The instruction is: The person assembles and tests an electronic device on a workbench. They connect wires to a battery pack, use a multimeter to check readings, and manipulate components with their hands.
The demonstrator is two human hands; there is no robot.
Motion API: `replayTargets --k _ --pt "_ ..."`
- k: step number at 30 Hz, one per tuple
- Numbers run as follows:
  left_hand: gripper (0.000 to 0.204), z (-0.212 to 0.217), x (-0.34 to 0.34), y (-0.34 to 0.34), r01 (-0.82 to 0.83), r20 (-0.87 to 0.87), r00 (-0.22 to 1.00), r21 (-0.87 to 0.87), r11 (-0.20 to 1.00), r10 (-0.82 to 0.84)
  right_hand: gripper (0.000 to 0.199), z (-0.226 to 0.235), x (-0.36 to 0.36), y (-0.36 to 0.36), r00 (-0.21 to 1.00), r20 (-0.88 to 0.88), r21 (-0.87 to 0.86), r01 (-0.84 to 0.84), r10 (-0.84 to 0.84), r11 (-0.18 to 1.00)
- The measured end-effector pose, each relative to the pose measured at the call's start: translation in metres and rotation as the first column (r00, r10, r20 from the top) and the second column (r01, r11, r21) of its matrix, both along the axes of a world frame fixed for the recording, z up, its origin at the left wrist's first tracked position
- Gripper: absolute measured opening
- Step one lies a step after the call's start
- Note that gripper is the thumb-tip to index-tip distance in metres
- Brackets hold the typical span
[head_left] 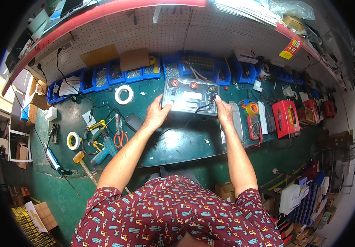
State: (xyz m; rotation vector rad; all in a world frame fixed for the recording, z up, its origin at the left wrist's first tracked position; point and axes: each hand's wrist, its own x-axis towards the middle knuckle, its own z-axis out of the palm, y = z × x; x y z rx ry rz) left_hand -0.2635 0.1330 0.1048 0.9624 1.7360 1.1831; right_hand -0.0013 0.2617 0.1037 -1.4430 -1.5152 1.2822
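Between my two hands is a grey-black box-shaped power unit point(181, 103), with round terminals along its far edge and sockets, a label and a small panel on its face. My left hand point(157, 113) grips its left side, thumb on the top. On the opposite side my right hand point(223, 111) clasps the edge, its thumb by a black cable point(204, 107) that is plugged into the face and loops down over the front. The fingers under the unit are hidden. A black power adapter point(134, 122) lies near my left wrist.
Blue bins point(101, 78) of screws line the back of the green bench point(177, 148). To the left lie tape rolls point(124, 95), red-handled scissors point(120, 138), a cordless drill point(105, 150) and a mallet point(82, 162). A red multimeter point(254, 127) and red box point(285, 118) stand right.
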Motion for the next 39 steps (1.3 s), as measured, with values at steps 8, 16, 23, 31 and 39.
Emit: replayTargets --k 8,16,23,31,39 --pt "0.072 -0.003 0.005 -0.008 -0.022 0.057 0.998 -0.001 1.0 0.022 0.059 -0.013 0.008 -0.005 0.999 -0.026 0.048 -0.027 0.028 0.998" --pt "0.067 0.005 0.019 -0.028 -0.064 0.127 0.99 0.036 0.997 0.059 0.055 -0.018 0.013 -0.027 0.998 -0.058 0.129 -0.018 0.025 0.992" --pt "0.068 0.004 0.029 -0.045 -0.088 0.213 0.974 0.062 0.994 0.073 0.049 -0.026 0.018 -0.042 0.997 -0.077 0.172 -0.013 0.027 0.985" --pt "0.064 -0.002 0.03 -0.048 -0.094 0.21 0.975 0.071 0.993 0.077 0.05 -0.016 0.017 -0.051 0.994 -0.099 0.18 -0.018 0.036 0.983" --pt "0.063 -0.004 0.03 -0.049 -0.102 0.209 0.974 0.073 0.992 0.085 0.05 -0.017 0.018 -0.052 0.996 -0.085 0.177 -0.02 0.036 0.984"
